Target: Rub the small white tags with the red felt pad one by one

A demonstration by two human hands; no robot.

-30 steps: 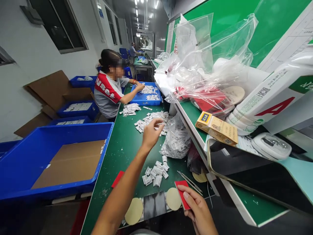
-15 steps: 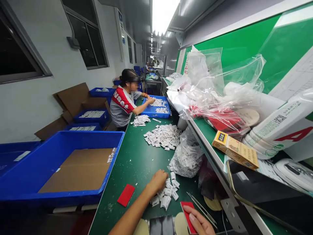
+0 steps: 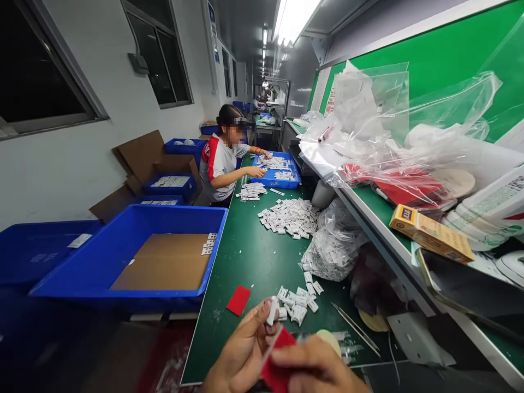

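Observation:
A small white plastic piece [image 3: 272, 311] is pinched between the thumb and fingers of my left hand [image 3: 245, 346]. My right hand [image 3: 317, 363] grips a red pad [image 3: 280, 357], tilted and close beside the left fingers. Just beyond both hands lies a small heap of white pieces [image 3: 298, 301] on the green table [image 3: 241, 262]. A second red pad [image 3: 238, 301] lies flat to the left of that heap. To the right rest metal tweezers [image 3: 355, 329]. Part of a round beige disc [image 3: 329, 343] shows behind my right hand.
A larger white pile [image 3: 290, 217] and a filled clear bag [image 3: 333, 245] lie farther up the table. A blue bin [image 3: 135, 295] stands at the left. A person [image 3: 223, 158] works at a blue tray [image 3: 282, 183]. The shelf [image 3: 368, 234] at right holds plastic bags and a yellow box [image 3: 432, 232].
My left hand has left the small heap with a white piece and come back toward me. My right hand has raised the red pad beside it. The view has shifted.

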